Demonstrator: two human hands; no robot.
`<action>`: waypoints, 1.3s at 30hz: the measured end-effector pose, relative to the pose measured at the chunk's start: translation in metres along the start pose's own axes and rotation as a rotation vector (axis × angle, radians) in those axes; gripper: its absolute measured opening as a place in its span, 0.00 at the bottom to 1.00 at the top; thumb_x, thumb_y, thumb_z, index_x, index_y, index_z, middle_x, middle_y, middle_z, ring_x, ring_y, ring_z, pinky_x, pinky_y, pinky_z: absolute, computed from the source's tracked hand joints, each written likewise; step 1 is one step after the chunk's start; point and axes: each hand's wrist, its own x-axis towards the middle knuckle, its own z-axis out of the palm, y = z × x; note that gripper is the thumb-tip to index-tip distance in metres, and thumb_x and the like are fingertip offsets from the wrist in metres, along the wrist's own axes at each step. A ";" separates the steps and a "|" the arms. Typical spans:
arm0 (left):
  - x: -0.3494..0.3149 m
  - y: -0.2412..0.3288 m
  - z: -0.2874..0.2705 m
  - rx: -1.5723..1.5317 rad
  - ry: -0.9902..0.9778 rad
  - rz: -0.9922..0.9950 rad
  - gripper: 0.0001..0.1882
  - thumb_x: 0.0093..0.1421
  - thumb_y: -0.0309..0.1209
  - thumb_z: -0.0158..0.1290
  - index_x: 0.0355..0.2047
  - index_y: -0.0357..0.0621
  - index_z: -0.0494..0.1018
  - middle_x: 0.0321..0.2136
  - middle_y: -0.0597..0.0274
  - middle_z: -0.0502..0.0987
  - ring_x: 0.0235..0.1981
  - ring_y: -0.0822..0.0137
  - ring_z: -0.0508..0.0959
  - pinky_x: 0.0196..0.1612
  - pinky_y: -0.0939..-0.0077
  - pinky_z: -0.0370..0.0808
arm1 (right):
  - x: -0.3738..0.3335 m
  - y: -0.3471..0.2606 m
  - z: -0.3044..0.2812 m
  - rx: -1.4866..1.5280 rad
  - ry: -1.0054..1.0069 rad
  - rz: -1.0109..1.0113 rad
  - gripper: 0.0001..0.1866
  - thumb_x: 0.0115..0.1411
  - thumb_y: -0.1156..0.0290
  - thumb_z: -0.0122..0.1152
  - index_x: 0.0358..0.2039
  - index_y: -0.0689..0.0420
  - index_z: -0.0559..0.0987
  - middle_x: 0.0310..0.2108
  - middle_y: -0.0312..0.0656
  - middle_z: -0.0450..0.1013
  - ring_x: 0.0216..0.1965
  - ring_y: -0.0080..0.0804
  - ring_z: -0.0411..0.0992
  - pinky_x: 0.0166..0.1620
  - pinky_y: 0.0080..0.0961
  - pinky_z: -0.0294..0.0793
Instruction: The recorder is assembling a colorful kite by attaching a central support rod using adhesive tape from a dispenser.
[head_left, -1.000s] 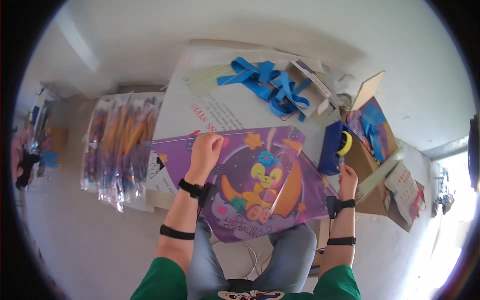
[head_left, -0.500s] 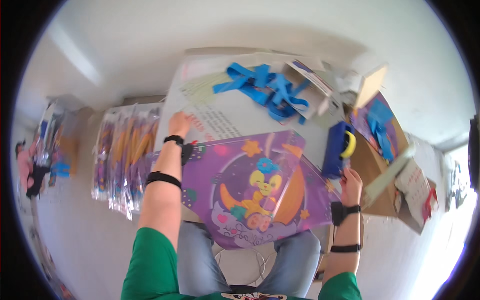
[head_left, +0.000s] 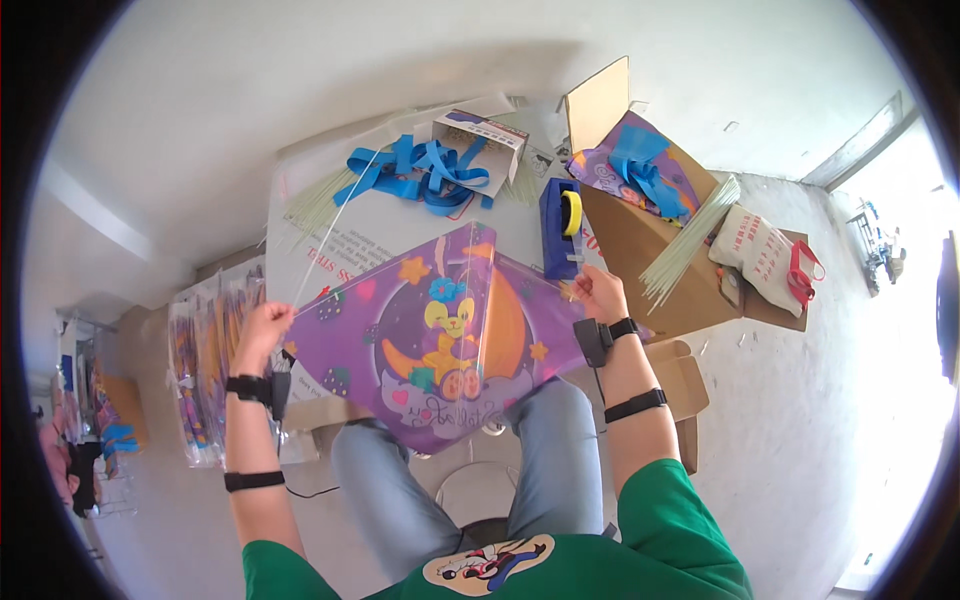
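A purple kite (head_left: 440,340) lay across the person's lap at the centre of the frame, its top corner against the table (head_left: 300,240) edge and its printed face up. The left hand (head_left: 262,328), at centre left, was closed on the kite's left corner, and a thin white rod (head_left: 330,225) ran from that fist up and to the right over the table. The right hand (head_left: 597,293), right of centre, pinched the kite's right corner with its fingers pressed together. Both wrists wore black bands.

On the table above the kite lay a tangle of blue ribbon (head_left: 420,170), a small open box (head_left: 480,135) beside it, and a fan of pale rods (head_left: 320,200) at its left. A blue tape dispenser (head_left: 562,225) with a yellow roll stood just right of the kite's top corner. In the upper right, a cardboard box (head_left: 640,240) held more purple kites and blue ribbon, with a bundle of white sticks (head_left: 690,240) leaning over its edge. At the left edge, packed kites (head_left: 200,370) lay stacked on the floor.
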 end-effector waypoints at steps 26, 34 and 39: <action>-0.264 0.069 0.321 -0.624 -0.722 -0.210 0.08 0.60 0.34 0.55 0.37 0.46 0.72 0.32 0.71 0.74 0.34 0.76 0.74 0.37 0.77 0.74 | -0.307 0.126 -0.096 0.289 -0.081 0.039 0.05 0.62 0.74 0.53 0.29 0.60 0.72 0.31 0.37 0.71 0.37 0.27 0.73 0.44 0.25 0.73; -0.268 0.072 0.331 -0.626 -0.752 -0.227 0.08 0.61 0.30 0.53 0.39 0.44 0.71 0.32 0.67 0.73 0.33 0.74 0.75 0.37 0.76 0.75 | -0.322 0.129 -0.100 0.323 -0.082 0.071 0.05 0.63 0.74 0.52 0.31 0.61 0.72 0.31 0.38 0.71 0.37 0.27 0.72 0.43 0.23 0.72; -0.262 0.077 0.338 -0.702 -0.747 -0.187 0.06 0.60 0.31 0.54 0.36 0.44 0.71 0.29 0.70 0.73 0.29 0.76 0.75 0.32 0.79 0.76 | -0.322 0.120 -0.097 0.327 -0.067 0.063 0.06 0.62 0.73 0.54 0.31 0.63 0.72 0.30 0.39 0.72 0.34 0.25 0.70 0.41 0.20 0.71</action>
